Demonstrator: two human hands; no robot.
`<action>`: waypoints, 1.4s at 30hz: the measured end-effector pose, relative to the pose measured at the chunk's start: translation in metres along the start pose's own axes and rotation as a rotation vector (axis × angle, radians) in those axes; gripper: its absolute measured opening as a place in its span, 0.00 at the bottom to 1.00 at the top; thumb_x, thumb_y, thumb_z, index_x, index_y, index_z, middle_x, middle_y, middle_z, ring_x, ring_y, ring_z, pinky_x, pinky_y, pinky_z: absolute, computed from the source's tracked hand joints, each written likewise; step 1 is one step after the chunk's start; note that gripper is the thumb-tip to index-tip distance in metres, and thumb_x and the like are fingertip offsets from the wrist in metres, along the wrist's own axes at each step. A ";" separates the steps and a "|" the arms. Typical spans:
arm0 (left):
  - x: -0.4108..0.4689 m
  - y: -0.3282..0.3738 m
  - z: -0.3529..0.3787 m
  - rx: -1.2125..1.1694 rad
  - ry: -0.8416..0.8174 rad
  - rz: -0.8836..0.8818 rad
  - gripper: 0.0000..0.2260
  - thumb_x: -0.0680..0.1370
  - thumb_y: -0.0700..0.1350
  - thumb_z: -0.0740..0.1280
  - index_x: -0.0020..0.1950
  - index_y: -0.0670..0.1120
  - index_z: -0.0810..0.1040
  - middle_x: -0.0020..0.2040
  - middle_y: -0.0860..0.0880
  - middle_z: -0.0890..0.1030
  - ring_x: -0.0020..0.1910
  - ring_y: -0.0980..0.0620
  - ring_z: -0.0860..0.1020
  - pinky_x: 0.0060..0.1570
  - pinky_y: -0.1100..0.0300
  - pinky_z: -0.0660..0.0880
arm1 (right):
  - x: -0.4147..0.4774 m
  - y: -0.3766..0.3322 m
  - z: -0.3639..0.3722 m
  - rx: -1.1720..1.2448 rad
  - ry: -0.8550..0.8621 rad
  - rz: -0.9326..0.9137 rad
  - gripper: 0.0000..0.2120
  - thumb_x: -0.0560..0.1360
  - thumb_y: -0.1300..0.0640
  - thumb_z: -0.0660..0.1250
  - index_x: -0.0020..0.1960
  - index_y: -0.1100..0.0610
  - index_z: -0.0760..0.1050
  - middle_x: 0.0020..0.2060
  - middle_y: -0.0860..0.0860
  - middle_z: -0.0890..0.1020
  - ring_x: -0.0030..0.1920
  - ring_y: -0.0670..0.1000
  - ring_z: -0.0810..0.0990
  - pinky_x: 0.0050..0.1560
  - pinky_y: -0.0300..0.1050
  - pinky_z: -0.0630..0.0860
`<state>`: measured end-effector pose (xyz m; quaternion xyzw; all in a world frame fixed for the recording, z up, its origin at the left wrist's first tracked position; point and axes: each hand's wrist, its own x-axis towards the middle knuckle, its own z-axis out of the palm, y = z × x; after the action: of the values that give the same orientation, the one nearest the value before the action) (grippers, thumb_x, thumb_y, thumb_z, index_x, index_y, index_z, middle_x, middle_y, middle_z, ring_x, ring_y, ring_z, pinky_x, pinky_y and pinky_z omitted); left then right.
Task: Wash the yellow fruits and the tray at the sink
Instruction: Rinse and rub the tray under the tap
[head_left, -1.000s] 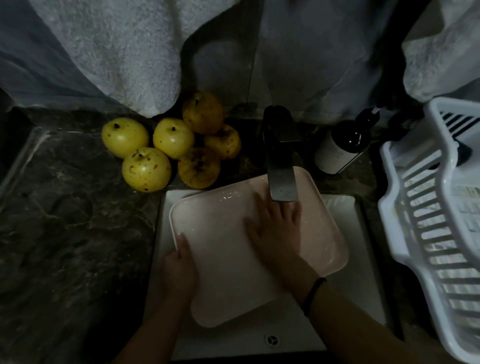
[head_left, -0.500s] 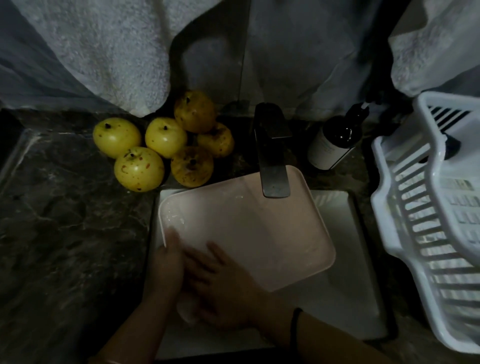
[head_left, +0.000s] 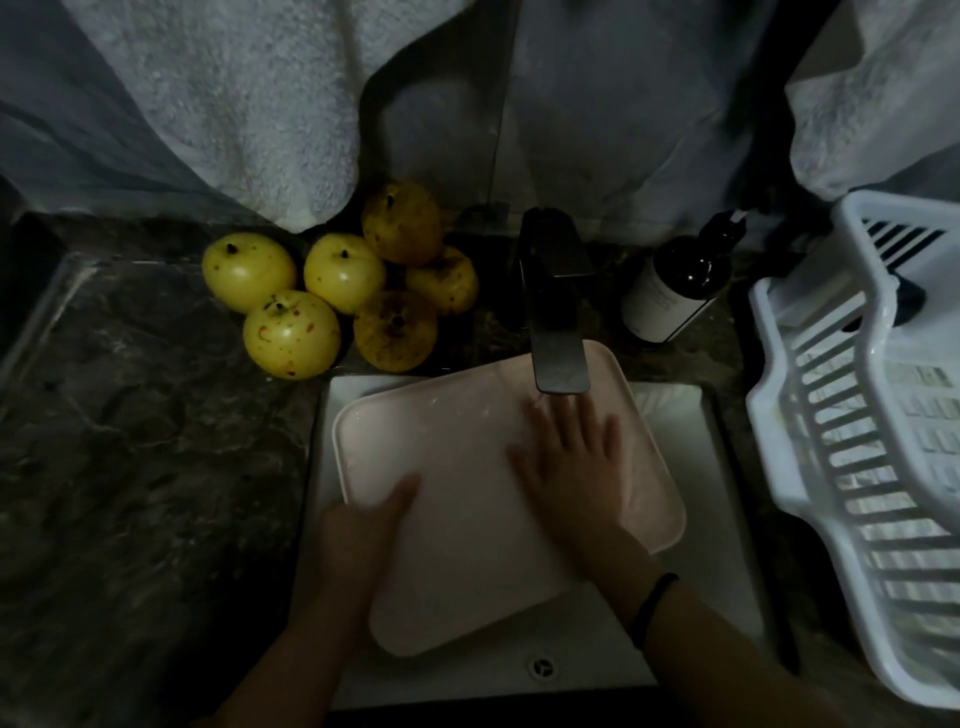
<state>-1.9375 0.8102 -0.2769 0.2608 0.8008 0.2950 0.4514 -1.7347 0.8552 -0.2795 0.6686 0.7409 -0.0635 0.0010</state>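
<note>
The counter (head_left: 130, 467) is of dark stone with pale veins. A white sink (head_left: 680, 436) is set into it, and both hands are over this sink. Six yellow fruits (head_left: 345, 273) lie in a close group on the stone, beyond the left hand (head_left: 358, 535). A dark faucet (head_left: 556, 312) stands just beyond the fingers of the right hand (head_left: 576, 467). A dark bottle (head_left: 670, 291) stands further to that hand's right. A white plastic basket (head_left: 883, 322) rests on the counter far to the right of the right hand.
</note>
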 end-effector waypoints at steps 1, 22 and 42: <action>0.000 -0.001 0.000 -0.001 0.005 0.002 0.22 0.69 0.57 0.73 0.38 0.37 0.76 0.35 0.40 0.78 0.36 0.43 0.78 0.30 0.58 0.70 | 0.002 -0.001 -0.002 0.016 -0.015 0.056 0.31 0.78 0.36 0.41 0.78 0.46 0.45 0.76 0.49 0.42 0.75 0.53 0.34 0.72 0.57 0.30; 0.003 -0.006 -0.002 -0.078 0.107 0.047 0.26 0.81 0.57 0.54 0.42 0.37 0.79 0.43 0.34 0.80 0.47 0.39 0.79 0.53 0.47 0.75 | -0.004 -0.045 0.021 0.011 0.048 -0.293 0.28 0.77 0.36 0.49 0.74 0.45 0.61 0.75 0.52 0.61 0.76 0.58 0.54 0.70 0.63 0.49; 0.003 0.004 -0.004 0.002 0.094 0.046 0.32 0.81 0.58 0.52 0.47 0.29 0.79 0.45 0.30 0.80 0.48 0.35 0.79 0.51 0.50 0.76 | -0.011 -0.077 0.018 0.006 0.015 -0.504 0.38 0.74 0.33 0.50 0.74 0.57 0.62 0.74 0.55 0.63 0.75 0.56 0.54 0.71 0.62 0.49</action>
<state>-1.9422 0.8139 -0.2743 0.2655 0.8150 0.3165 0.4063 -1.8112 0.8349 -0.2891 0.4632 0.8840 -0.0587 -0.0223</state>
